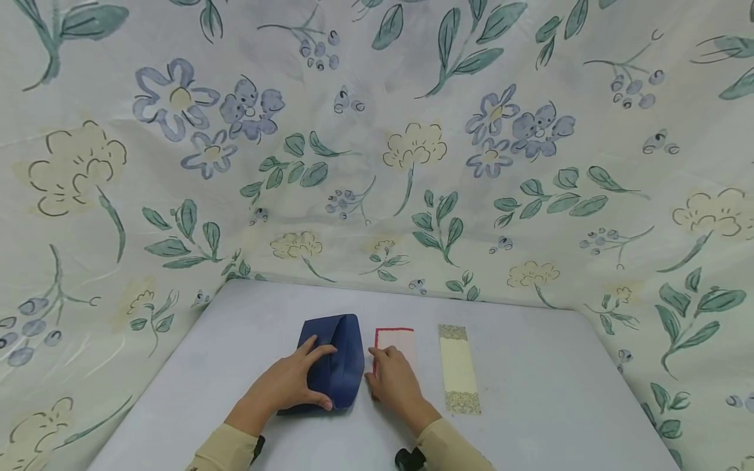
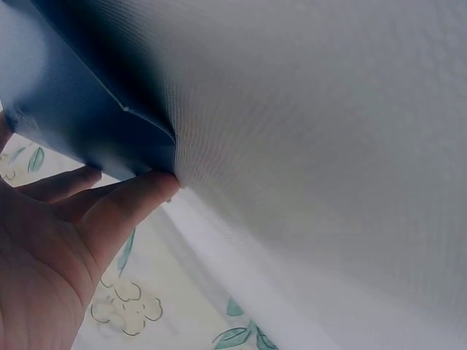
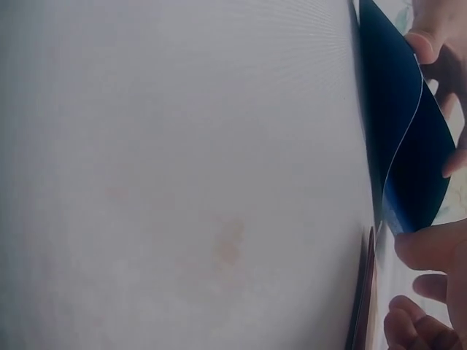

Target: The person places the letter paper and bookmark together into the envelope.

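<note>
A dark blue paper envelope (image 1: 347,363) lies on the table, its upper layer bulging up from the one below. My left hand (image 1: 288,383) grips it, with the thumb at the near edge and the fingers spread over the left part. In the left wrist view, fingertips of the left hand (image 2: 66,240) press against the envelope's edge (image 2: 66,95). My right hand (image 1: 397,383) is over a pale card with a red border (image 1: 397,338), its fingers loosely bent beside the envelope. In the right wrist view, the right thumb is close to the envelope's corner (image 3: 408,197); contact is unclear.
To the right of the card lies a cream strip with glittery gold ends (image 1: 459,369). All of it is on a white table (image 1: 530,392). Behind and at the sides hangs a floral-patterned cloth (image 1: 353,163).
</note>
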Demonstrator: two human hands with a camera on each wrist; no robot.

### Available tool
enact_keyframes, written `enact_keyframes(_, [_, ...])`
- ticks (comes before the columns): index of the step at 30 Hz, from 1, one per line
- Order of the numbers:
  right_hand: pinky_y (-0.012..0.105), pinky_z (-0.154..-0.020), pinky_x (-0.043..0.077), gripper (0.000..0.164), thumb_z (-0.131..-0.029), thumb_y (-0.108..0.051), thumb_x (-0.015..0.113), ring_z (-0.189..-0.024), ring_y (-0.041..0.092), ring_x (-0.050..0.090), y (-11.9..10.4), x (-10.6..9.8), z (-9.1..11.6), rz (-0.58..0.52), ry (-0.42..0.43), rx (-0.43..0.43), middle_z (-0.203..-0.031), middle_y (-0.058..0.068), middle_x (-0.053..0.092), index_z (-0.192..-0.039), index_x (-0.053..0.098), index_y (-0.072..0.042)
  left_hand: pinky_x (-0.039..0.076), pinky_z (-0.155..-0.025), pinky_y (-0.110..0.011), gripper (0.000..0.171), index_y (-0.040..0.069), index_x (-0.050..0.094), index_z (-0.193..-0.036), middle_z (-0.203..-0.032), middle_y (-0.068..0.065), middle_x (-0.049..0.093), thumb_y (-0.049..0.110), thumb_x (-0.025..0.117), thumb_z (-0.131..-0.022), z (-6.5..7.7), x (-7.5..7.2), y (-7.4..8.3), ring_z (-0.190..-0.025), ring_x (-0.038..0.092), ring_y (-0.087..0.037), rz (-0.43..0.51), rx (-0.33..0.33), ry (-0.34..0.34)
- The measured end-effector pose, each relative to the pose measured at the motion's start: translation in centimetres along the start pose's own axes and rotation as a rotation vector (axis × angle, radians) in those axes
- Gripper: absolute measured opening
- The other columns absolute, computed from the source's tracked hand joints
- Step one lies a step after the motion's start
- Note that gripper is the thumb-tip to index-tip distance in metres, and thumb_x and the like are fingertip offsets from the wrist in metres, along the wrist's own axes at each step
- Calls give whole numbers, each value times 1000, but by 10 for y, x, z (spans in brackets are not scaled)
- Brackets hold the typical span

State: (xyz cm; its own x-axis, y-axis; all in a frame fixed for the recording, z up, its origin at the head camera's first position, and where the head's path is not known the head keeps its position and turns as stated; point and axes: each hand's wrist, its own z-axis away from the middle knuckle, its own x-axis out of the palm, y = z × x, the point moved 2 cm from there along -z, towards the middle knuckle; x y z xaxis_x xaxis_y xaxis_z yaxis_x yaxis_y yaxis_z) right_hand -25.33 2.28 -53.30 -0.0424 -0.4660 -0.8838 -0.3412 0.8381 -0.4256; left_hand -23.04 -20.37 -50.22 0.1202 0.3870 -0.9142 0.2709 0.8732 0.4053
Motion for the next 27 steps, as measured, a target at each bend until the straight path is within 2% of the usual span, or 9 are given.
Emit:
enact_keyframes(21, [39, -94, 55, 52, -90, -26, 77, -102, 21, 62, 13, -7, 1, -39, 2, 68, -114, 8, 64, -139, 62, -11, 51, -89, -67, 104, 27, 51, -146, -158, -27, 33, 64, 90, -57, 0, 0, 0, -112, 60, -57, 16, -4, -7])
enact_keyframes(27, [40, -93, 55, 51, -90, -23, 77, -100, 22, 62, 17, -8, 2, -46, 35, 47, -111, 9, 64, -137, 63, -9, 50, -90, -67, 104, 27, 50, -146, -158, -27, 34, 64, 90, -57, -2, 0, -1, -114, 59, -57, 12, -5, -8])
